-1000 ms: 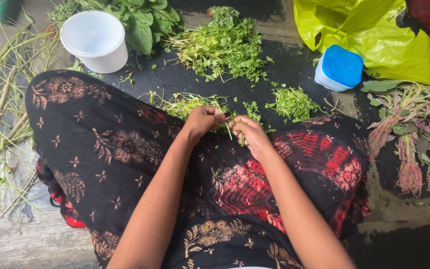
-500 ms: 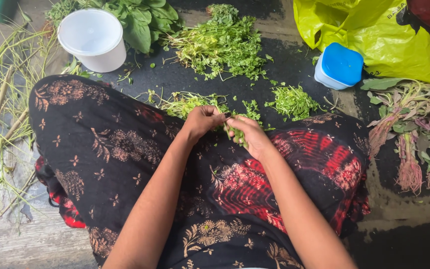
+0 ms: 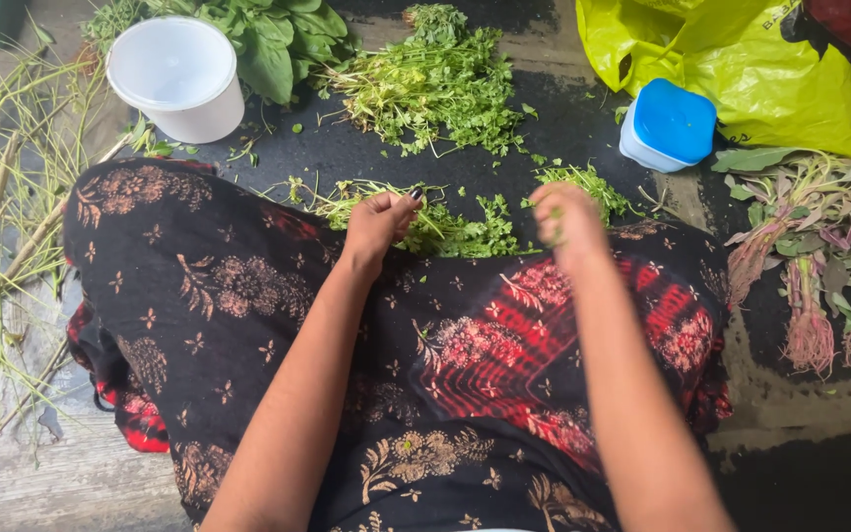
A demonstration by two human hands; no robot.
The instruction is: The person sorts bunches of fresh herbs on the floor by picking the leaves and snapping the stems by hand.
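Dark wet ground (image 3: 563, 128) is strewn with greens; a white bucket (image 3: 177, 79), seemingly empty, and a blue-lidded tub (image 3: 669, 125), contents hidden, are set there. Leafy sprigs (image 3: 445, 225) at the lap's edge are pinched by the left hand (image 3: 378, 225), while small bits are pinched in the closed right hand (image 3: 565, 219).

Left hand (image 3: 378, 223) and right hand (image 3: 565, 219) curled, apart.

A home food-preparation spot set up on the floor: a person sits on a dark mat (image 3: 563, 128) on worn concrete, with heaps of leafy greens (image 3: 425, 84), stripped stalks (image 3: 2, 187), a white bowl (image 3: 174, 74), a blue-lidded tub (image 3: 670, 126) and a yellow plastic bag (image 3: 741, 69) around.
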